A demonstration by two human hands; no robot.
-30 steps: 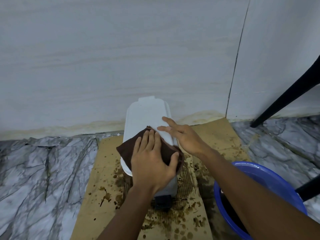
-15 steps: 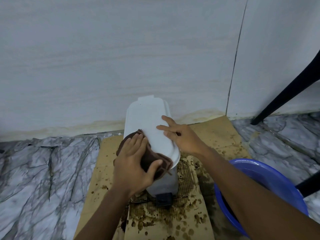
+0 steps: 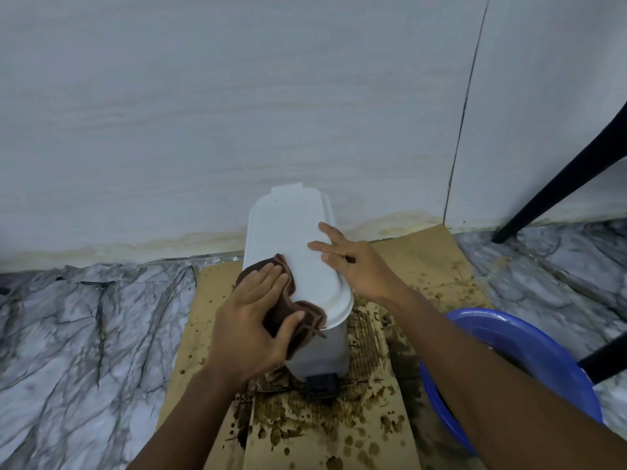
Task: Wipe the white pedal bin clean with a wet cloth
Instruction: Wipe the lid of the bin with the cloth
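Note:
The white pedal bin (image 3: 298, 232) stands on cardboard against the wall, lid closed, its black pedal (image 3: 320, 385) facing me. My left hand (image 3: 251, 320) presses a dark brown cloth (image 3: 298, 320) against the bin's left side and the lid's near-left edge, fingers flat on top and thumb hooked under the cloth. On the right part of the lid rests my right hand (image 3: 353, 266), its fingers spread and steadying the bin.
Stained, wet cardboard (image 3: 424, 266) lies under the bin on a marble floor (image 3: 84, 334). A blue basin (image 3: 529, 337) of dark water sits at the right. Black chair legs (image 3: 559, 184) slant in from the right. A white wall (image 3: 237, 113) is close behind.
My left hand slid the cloth off the lid's top, leftward and down over the near-left edge and side. The right hand stayed on the lid.

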